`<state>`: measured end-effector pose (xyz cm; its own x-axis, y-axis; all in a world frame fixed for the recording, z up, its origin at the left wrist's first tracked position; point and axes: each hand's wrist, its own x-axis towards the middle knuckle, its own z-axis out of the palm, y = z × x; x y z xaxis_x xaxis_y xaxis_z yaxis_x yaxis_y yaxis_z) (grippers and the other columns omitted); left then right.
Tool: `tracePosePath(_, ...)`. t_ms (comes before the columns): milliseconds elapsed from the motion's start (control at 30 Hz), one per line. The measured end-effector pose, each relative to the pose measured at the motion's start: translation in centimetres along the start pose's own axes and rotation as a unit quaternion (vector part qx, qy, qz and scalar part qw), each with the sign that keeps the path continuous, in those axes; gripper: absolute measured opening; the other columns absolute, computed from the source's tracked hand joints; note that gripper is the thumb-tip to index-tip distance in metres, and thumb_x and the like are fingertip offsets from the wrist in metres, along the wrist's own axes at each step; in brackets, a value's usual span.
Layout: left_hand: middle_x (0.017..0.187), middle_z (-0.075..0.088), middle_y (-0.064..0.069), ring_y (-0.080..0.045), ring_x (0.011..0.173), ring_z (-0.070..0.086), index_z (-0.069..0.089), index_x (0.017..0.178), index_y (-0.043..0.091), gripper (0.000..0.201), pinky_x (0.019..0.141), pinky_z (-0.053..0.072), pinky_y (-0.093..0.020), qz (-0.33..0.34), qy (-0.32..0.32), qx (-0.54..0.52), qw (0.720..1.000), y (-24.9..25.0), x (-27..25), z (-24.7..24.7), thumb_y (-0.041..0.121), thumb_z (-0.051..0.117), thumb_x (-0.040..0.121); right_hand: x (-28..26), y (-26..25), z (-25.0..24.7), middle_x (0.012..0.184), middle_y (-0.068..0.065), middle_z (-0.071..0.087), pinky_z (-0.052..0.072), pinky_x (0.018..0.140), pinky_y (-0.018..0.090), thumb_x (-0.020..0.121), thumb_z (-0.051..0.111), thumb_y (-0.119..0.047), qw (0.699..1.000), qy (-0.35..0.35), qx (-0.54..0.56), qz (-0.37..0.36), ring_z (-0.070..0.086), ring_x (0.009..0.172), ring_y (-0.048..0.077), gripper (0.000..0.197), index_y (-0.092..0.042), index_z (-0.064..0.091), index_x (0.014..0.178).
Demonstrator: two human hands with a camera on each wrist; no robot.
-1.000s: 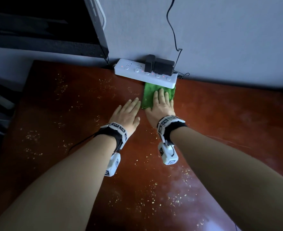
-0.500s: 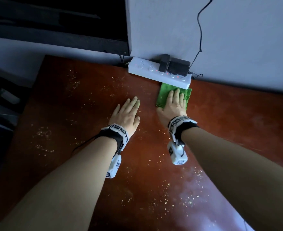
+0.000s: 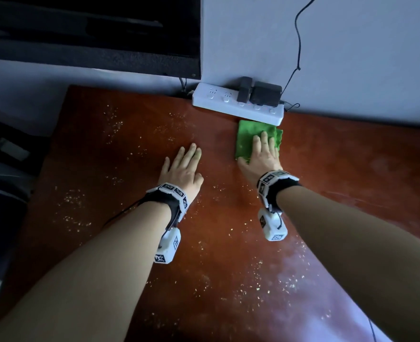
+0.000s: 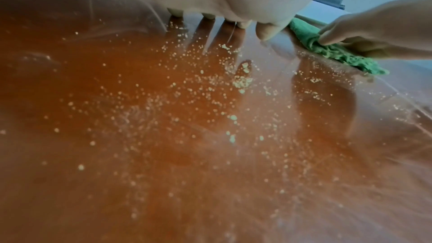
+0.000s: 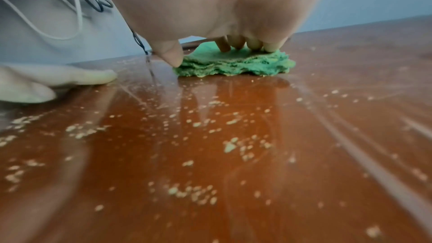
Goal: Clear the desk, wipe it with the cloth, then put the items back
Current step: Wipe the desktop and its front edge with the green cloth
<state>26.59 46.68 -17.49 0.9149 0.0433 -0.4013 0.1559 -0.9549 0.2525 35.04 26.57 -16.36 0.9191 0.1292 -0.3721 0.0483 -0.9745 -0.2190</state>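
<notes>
A folded green cloth (image 3: 248, 139) lies on the reddish-brown desk (image 3: 129, 144), just in front of the white power strip (image 3: 218, 104). My right hand (image 3: 263, 154) lies flat on the cloth (image 5: 231, 64), straight fingers (image 5: 254, 45) pressing it down and thumb touching its left edge. My left hand (image 3: 183, 166) rests flat on the bare desk to the left of the cloth (image 4: 336, 51), fingers straight and holding nothing. Pale crumbs (image 4: 243, 80) are scattered over the desk.
The power strip stands against the wall with two black adapters (image 3: 260, 92) plugged in and a cable (image 3: 297, 40) running up the wall. A dark monitor (image 3: 90, 33) hangs above the desk's back left. The desk's left edge (image 3: 53, 149) drops to dark clutter.
My right hand has drawn the cloth a little back from the power strip and to the right. The left hand stays flat in about the same place.
</notes>
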Motion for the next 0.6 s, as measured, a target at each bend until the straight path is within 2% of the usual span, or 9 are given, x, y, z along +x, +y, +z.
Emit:
tracePosePath(100, 0.161, -0.016, 0.017, -0.011, 0.150, -0.009, -0.004, 0.156, 0.032, 0.068, 0.122, 0.001, -0.045, 0.011, -0.010, 0.013, 1.000, -0.4, 0.2, -0.1, 0.031, 0.031, 0.098, 0.5, -1.7, 0.4, 0.164, 0.012, -0.005, -0.001, 0.121, 0.048, 0.091, 0.037, -0.064, 0.999, 0.012, 0.015, 0.027, -0.005, 0.150, 0.036, 0.085, -0.018, 0.009, 0.157)
tracePosePath(167, 0.160, -0.020, 0.017, -0.010, 0.149, -0.012, -0.008, 0.155, 0.032, 0.068, 0.122, 0.000, -0.045, 0.017, -0.020, 0.026, 0.999, -0.8, 0.5, -0.2, 0.033, 0.029, 0.098, 0.7, -4.4, 0.9, 0.164, 0.012, -0.008, -0.003, 0.121, 0.049, 0.089, 0.030, -0.072, 1.000, 0.011, 0.007, 0.004, -0.008, 0.149, 0.037, 0.085, -0.025, 0.007, 0.157)
tracePosePath(267, 0.158, -0.024, 0.016, -0.010, 0.148, -0.016, -0.012, 0.154, 0.031, 0.068, 0.122, -0.002, -0.046, 0.015, -0.030, 0.036, 0.999, -0.9, 0.5, 0.1, 0.034, 0.028, 0.099, -0.1, -7.0, 2.0, 0.163, 0.012, -0.009, -0.005, 0.120, 0.048, 0.091, 0.027, -0.070, 0.996, -0.010, -0.021, -0.081, -0.010, 0.149, 0.036, 0.080, -0.027, 0.008, 0.157)
tracePosePath(367, 0.158, -0.024, 0.017, -0.010, 0.148, -0.017, -0.012, 0.154, 0.032, 0.066, 0.122, -0.003, -0.045, 0.010, -0.030, 0.030, 0.999, -0.7, 0.4, 0.3, 0.036, 0.026, 0.100, 0.2, -5.7, 2.1, 0.164, 0.011, -0.008, -0.003, 0.121, 0.047, 0.093, 0.027, -0.066, 0.993, -0.011, -0.034, -0.111, -0.009, 0.150, 0.034, 0.076, -0.029, 0.007, 0.157)
tracePosePath(500, 0.158, -0.023, 0.019, -0.010, 0.149, -0.014, -0.012, 0.154, 0.034, 0.064, 0.122, -0.001, -0.046, -0.010, -0.018, 0.031, 0.999, -1.5, -0.5, 0.7, 0.041, 0.024, 0.102, 1.4, -2.5, 0.9, 0.163, 0.015, -0.004, 0.000, 0.121, 0.050, 0.096, 0.032, -0.057, 0.997, 0.017, -0.044, -0.065, -0.004, 0.149, 0.037, 0.071, -0.026, 0.010, 0.157)
tracePosePath(600, 0.159, -0.022, 0.018, -0.011, 0.150, -0.010, -0.010, 0.155, 0.033, 0.064, 0.122, 0.003, -0.046, -0.028, -0.004, 0.044, 0.999, -3.1, -1.6, 0.8, 0.046, 0.024, 0.102, 1.4, -3.3, 0.8, 0.162, 0.018, -0.003, 0.002, 0.120, 0.053, 0.097, 0.032, -0.057, 0.998, 0.017, -0.048, -0.031, -0.003, 0.148, 0.042, 0.071, -0.023, 0.012, 0.156)
